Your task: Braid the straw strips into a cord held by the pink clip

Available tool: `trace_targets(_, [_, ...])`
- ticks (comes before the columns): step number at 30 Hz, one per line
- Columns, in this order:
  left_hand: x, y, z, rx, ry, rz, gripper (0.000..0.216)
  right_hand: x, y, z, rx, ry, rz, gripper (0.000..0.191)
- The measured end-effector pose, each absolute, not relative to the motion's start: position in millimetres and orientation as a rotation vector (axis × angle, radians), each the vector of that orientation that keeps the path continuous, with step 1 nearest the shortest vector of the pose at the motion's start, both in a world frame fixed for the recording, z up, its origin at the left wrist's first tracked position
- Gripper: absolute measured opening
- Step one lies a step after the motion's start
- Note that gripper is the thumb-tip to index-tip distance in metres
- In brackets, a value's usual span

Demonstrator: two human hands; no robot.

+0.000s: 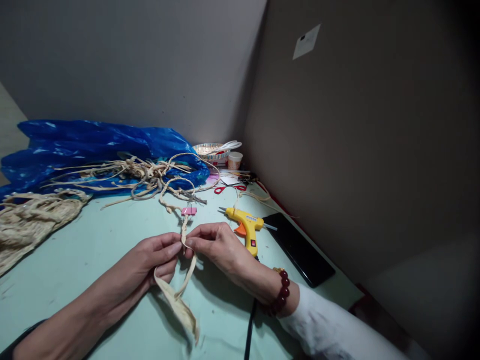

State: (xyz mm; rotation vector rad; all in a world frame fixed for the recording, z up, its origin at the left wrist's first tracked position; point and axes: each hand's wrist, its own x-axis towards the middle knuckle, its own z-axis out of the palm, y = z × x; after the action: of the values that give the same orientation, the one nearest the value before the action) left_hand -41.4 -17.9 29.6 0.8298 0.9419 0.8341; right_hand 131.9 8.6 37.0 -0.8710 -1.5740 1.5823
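A pale braid of flat plant fibre (pixel 184 227) runs down from a pink binder clip (pixel 189 211) near the middle of the table. My left hand (pixel 155 257) pinches the braid's lower end from the left side. From the right, my right hand (pixel 221 250) pinches a strand at the same spot, thumb and forefinger together. Below the fingers, a narrow strand loops down and a wide, curled fibre strip (pixel 178 307) hangs toward me. Beyond the clip the braid curves back toward a loose bundle of fibres (pixel 150 172).
A yellow glue gun (pixel 245 222) lies right of my hands, its black cord (pixel 250 330) trailing forward. Next to it is a black phone or tablet (pixel 300 250). Red-handled scissors (pixel 230 189), a paper cup (pixel 235 160), a bowl (pixel 210 150) and a blue plastic bag (pixel 97 140) are behind.
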Motion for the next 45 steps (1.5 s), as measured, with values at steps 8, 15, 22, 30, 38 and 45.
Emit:
trace_targets(8, [-44, -16, 34, 1.081, 1.189, 0.841, 0.028, 135, 9, 40, -0.946, -1.835, 1.378, 0.017])
trace_targets(15, [-39, -27, 39, 1.953, 1.529, 0.707, 0.029, 135, 2, 46, -1.116, -2.080, 1.056, 0.015])
trace_targets(22, [-40, -17, 32, 1.815, 1.439, 0.678, 0.033, 137, -1, 53, -1.125, -2.259, 0.825, 0.017])
trace_targets(30, [-40, -13, 29, 1.666, 1.479, 0.680, 0.030, 144, -5, 54, -1.120, -2.373, 0.527, 0.018])
trace_targets(38, [-36, -17, 27, 1.350, 1.338, 0.802, 0.032, 132, -30, 46, -0.876, -2.586, 0.211, 0.014])
trace_targets(45, [-38, -16, 29, 1.153, 1.224, 0.823, 0.039, 135, -27, 47, -0.906, -2.559, 0.229, 0.023])
